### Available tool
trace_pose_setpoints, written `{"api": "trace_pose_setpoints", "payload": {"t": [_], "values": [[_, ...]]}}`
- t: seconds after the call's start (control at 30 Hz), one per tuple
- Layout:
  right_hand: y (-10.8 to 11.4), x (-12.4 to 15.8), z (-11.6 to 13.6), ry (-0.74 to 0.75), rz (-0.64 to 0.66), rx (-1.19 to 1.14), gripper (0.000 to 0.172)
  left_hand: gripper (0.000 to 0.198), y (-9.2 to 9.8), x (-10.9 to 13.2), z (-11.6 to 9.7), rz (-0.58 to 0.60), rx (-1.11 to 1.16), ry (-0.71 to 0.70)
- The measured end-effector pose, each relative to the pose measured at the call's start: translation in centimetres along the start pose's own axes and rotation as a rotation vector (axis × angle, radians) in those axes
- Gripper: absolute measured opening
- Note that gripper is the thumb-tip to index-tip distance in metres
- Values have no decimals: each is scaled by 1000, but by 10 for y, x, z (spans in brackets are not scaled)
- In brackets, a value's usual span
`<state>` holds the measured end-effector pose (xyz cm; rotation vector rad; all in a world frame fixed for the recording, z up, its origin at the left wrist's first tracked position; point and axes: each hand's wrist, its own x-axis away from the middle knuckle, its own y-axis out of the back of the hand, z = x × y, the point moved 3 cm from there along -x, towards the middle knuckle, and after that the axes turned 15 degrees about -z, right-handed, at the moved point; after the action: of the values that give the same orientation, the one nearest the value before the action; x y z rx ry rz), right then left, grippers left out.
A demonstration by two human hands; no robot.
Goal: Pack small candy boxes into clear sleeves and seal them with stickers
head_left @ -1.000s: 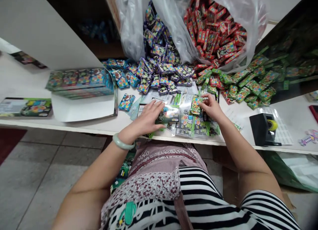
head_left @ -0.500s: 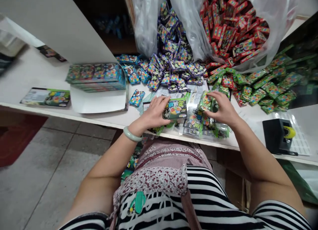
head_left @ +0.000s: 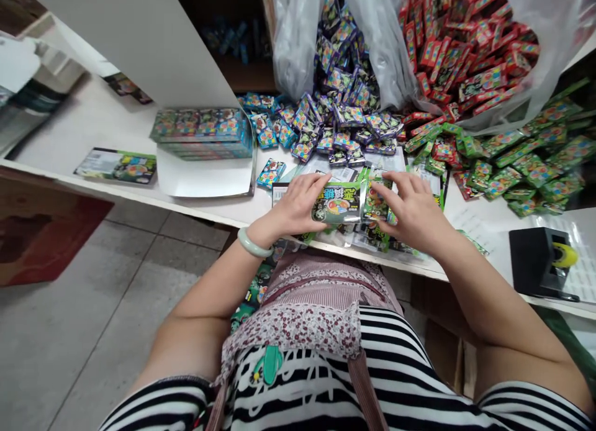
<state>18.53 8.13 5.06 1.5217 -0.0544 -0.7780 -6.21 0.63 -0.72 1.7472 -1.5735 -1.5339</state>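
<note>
In the head view my left hand [head_left: 300, 202] grips a flat packet [head_left: 339, 204] with a black and green print and a clear plastic edge, thumb below and fingers above. My right hand [head_left: 414, 210] closes its thumb and fingers on small green printed boxes [head_left: 374, 201] at the packet's right end. How far these boxes sit inside the plastic cannot be made out. More black and green packets in clear plastic [head_left: 372, 237] lie under both hands on the white table [head_left: 209, 210]. A small blue box [head_left: 270, 172] rests just beyond my left hand.
Purple boxes [head_left: 342, 117] spill from a plastic bag at the back, beside a bag of red boxes [head_left: 475, 52]. Loose green boxes [head_left: 535, 164] cover the right side. A tape dispenser [head_left: 535, 260] stands front right. Stacked boxes [head_left: 200, 130] and another packet [head_left: 116, 166] are at left.
My right hand has moved the green boxes left against the packet's right end. The packet stays in my left hand. The whole view has shifted slightly.
</note>
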Motion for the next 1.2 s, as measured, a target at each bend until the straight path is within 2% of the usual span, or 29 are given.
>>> {"api": "trace_pose_setpoints", "payload": {"t": [0.17,0.47,0.67,0.83,0.9,1.0,1.1,1.2], "values": [[2,4,-1,92,175,-47,60,107,-4,0,-5,53,3,-31],[9,7,-14,125,275,-259,60,103,-2,3,-5,80,91,-47],[9,1,-13,113,396,-204,60,94,1,1,-11,87,51,-137],[4,-3,-7,125,487,-182,57,97,-8,3,-13,123,83,-145],[1,-3,-8,133,469,-217,56,101,-13,4,-12,140,110,-122],[-5,-4,-15,117,360,-352,58,104,-17,5,-9,143,171,-70],[-10,-2,-25,68,240,-521,66,107,-15,6,-7,130,235,-23],[-13,-1,-28,42,171,-527,74,109,-11,4,-6,119,247,-22]]}}
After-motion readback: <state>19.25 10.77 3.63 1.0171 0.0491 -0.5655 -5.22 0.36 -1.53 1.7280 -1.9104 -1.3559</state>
